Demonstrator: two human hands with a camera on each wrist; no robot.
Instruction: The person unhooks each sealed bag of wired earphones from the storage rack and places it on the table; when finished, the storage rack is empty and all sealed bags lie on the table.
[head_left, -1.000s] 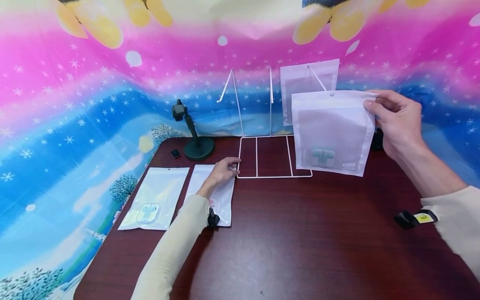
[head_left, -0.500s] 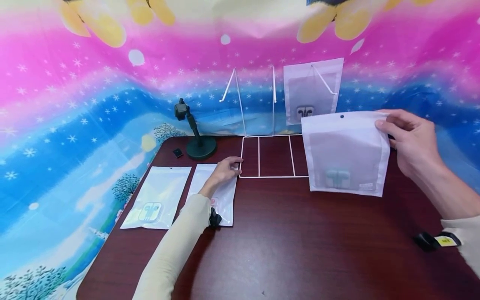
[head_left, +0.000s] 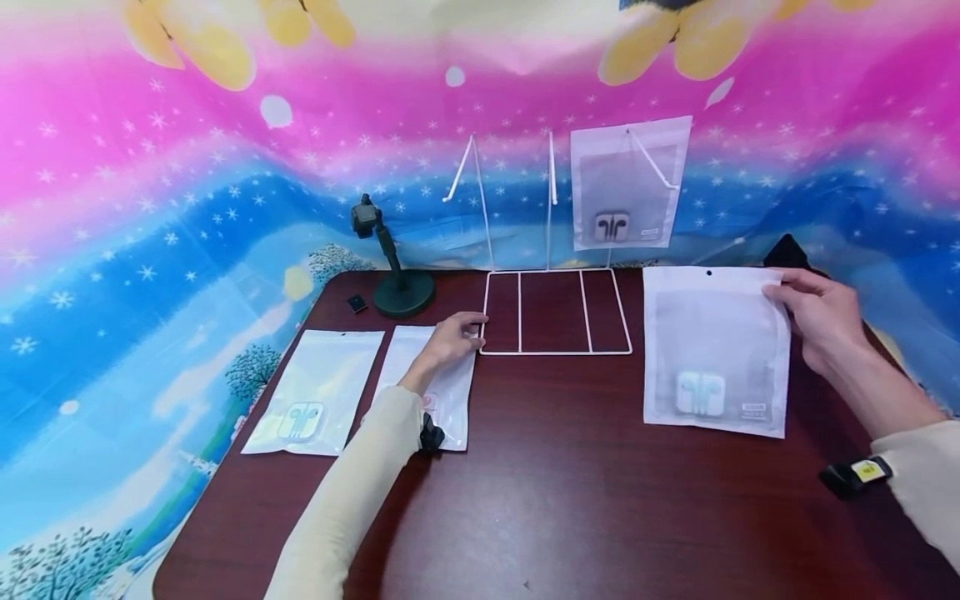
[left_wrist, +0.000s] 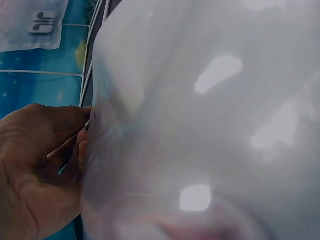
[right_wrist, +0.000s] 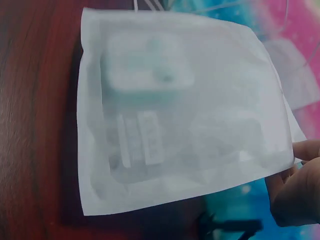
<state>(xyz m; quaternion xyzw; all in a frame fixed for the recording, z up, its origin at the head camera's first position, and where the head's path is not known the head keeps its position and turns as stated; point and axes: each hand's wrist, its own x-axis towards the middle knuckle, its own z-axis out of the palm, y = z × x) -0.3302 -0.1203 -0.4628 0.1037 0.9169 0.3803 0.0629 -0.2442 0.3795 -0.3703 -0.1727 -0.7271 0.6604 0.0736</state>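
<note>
Pinched at its top right corner by the right hand (head_left: pixel 821 321), the earphone pouch (head_left: pixel 714 350) lies flat on the table (head_left: pixel 600 500).

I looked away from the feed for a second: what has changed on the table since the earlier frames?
The right hand brought the white earphone pouch down and to the right, from up in front of the wire rack to flat on the table; it still pinches the pouch's top right corner. Unchanged: the left hand rests on the pouch by the rack's corner, one pouch hangs on the rack, and another pouch lies at the left.
</note>
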